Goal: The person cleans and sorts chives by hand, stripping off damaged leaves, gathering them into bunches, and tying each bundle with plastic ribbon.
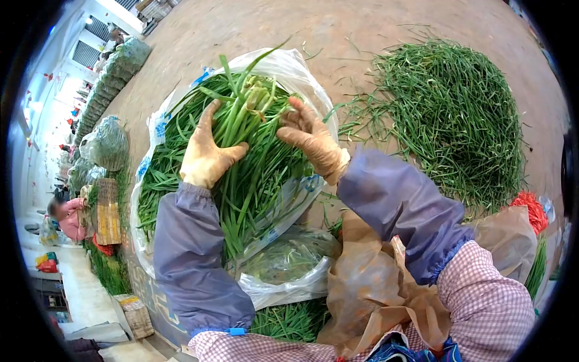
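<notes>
My left hand [208, 151], in a pale, stained glove, grips a bunch of garlic chives [244, 117] with its pale cut ends up and the thumb across the front. My right hand [313, 139], gloved alike, is just right of the stem ends. Its fingers are curved and apart, and I see nothing clearly held in them. Beneath both hands, more loose chives [175, 169] fill an opened white plastic bag [292, 66] with blue print.
A big heap of loose chives [455, 120] lies on the brown floor to the right, beside red netting [531, 211]. A brown apron [368, 271] covers my lap. Filled bags [108, 145] line the left, where a person in pink [73, 220] sits.
</notes>
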### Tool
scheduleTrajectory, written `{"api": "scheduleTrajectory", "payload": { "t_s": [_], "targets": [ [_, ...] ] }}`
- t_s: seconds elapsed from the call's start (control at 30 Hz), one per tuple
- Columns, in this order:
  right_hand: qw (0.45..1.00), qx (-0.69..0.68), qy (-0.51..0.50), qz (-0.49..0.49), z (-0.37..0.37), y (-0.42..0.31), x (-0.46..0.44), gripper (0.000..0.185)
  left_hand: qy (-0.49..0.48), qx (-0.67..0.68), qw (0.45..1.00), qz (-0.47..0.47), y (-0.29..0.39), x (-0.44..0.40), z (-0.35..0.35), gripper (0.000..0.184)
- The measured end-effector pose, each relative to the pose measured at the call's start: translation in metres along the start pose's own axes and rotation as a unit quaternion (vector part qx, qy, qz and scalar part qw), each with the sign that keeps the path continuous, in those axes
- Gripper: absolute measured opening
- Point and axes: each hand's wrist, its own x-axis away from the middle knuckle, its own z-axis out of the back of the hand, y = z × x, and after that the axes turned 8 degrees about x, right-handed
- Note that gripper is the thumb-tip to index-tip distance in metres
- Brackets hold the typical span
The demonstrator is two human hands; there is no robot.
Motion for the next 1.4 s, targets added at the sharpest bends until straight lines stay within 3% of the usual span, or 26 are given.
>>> {"api": "scheduleTrajectory", "payload": {
  "t_s": [0.07,0.2,0.33,0.5,0.6,0.67,0.73,0.83,0.97,1.07,1.1,1.13,1.2,1.23,1.27,1.33,1.4],
  "targets": [
    [0.995,-0.081,0.054,0.028,-0.006,-0.001,0.007,0.101,-0.004,-0.004,1.000,-0.004,0.005,0.007,-0.005,0.092],
    [0.972,-0.203,0.120,-0.005,0.014,0.034,0.006,0.078,0.009,-0.010,1.000,0.012,-0.001,0.012,-0.011,0.093],
    [0.980,-0.194,0.040,-0.030,0.016,0.041,0.001,0.049,0.002,-0.011,0.999,0.031,0.000,0.017,-0.017,0.094],
    [0.969,-0.227,-0.096,0.000,-0.001,0.026,0.009,0.077,0.043,-0.068,0.996,0.031,-0.009,0.022,-0.041,0.095],
    [0.960,-0.249,-0.112,0.064,-0.028,0.012,0.020,0.076,0.058,-0.165,0.983,0.049,-0.011,0.033,-0.058,0.093],
    [0.966,-0.244,-0.081,0.034,-0.037,0.006,0.027,0.080,0.111,-0.277,0.951,-0.074,-0.004,0.054,-0.070,0.092],
    [0.966,-0.255,-0.023,0.031,-0.040,0.011,0.025,0.075,0.111,-0.315,0.940,-0.064,0.008,0.067,-0.087,0.094],
    [0.978,-0.201,-0.029,0.050,-0.040,0.005,0.029,0.073,0.161,-0.277,0.943,-0.088,0.005,0.082,-0.102,0.093],
    [0.967,-0.188,-0.174,-0.017,-0.037,-0.023,0.032,0.074,0.225,-0.230,0.940,-0.110,0.008,0.103,-0.108,0.089],
    [0.967,-0.111,-0.227,0.015,-0.050,-0.022,0.037,0.072,0.292,-0.195,0.930,-0.107,0.006,0.125,-0.112,0.074],
    [0.976,-0.001,-0.204,0.071,-0.059,-0.018,0.041,0.071,0.275,-0.142,0.947,-0.088,0.004,0.134,-0.110,0.065],
    [0.976,0.010,-0.204,0.068,-0.066,-0.019,0.053,0.063,0.298,-0.148,0.939,-0.083,0.007,0.139,-0.110,0.063],
    [0.975,0.043,-0.213,0.036,-0.079,-0.027,0.073,0.059,0.267,-0.133,0.951,-0.077,0.003,0.161,-0.110,0.085],
    [0.976,0.069,-0.203,0.030,-0.084,-0.034,0.080,0.050,0.265,-0.119,0.953,-0.083,0.003,0.168,-0.111,0.087],
    [0.974,0.007,-0.223,0.046,-0.085,-0.022,0.081,0.044,0.250,-0.129,0.958,-0.062,0.005,0.176,-0.111,0.084],
    [0.980,0.025,-0.196,0.024,-0.086,-0.019,0.085,0.039,0.217,-0.147,0.965,-0.021,0.010,0.190,-0.113,0.080],
    [0.981,0.079,-0.174,0.033,-0.081,-0.024,0.088,0.038,0.162,-0.177,0.968,0.068,0.019,0.204,-0.101,0.090]
  ]
}}
